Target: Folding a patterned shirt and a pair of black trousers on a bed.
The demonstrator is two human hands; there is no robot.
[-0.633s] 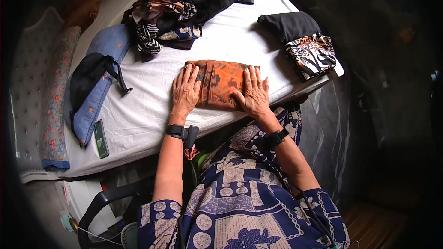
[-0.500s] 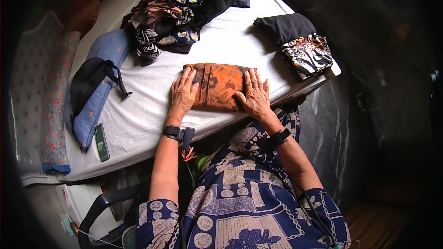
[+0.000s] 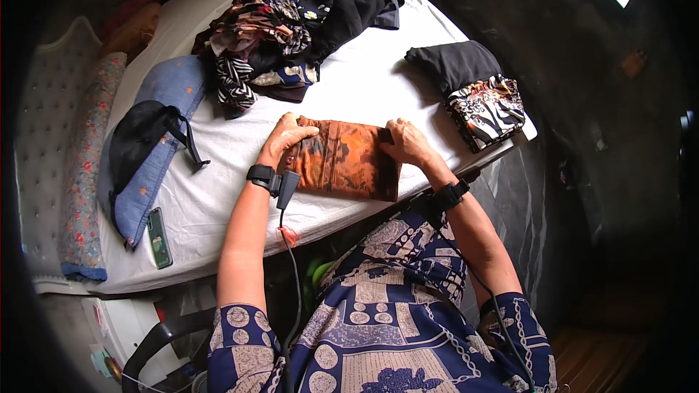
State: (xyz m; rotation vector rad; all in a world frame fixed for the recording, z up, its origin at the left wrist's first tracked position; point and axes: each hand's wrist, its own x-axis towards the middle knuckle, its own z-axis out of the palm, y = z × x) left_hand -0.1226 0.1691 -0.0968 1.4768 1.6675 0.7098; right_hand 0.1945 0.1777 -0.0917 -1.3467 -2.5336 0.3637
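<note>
From my remote seat I've got a white-sheeted bed (image 3: 368, 69), with a messy clothes pile (image 3: 280, 36) at the far side. The folded orange-brown cloth (image 3: 338, 156) is by the near edge, between the left hand (image 3: 286, 136) and right hand (image 3: 408, 142), both gripping its far corners. Dark green phone (image 3: 159, 239) lies way off left.

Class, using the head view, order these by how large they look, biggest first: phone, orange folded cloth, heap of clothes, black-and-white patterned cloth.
1. Heap of clothes
2. Orange folded cloth
3. Black-and-white patterned cloth
4. Phone
No two look alike here.
</note>
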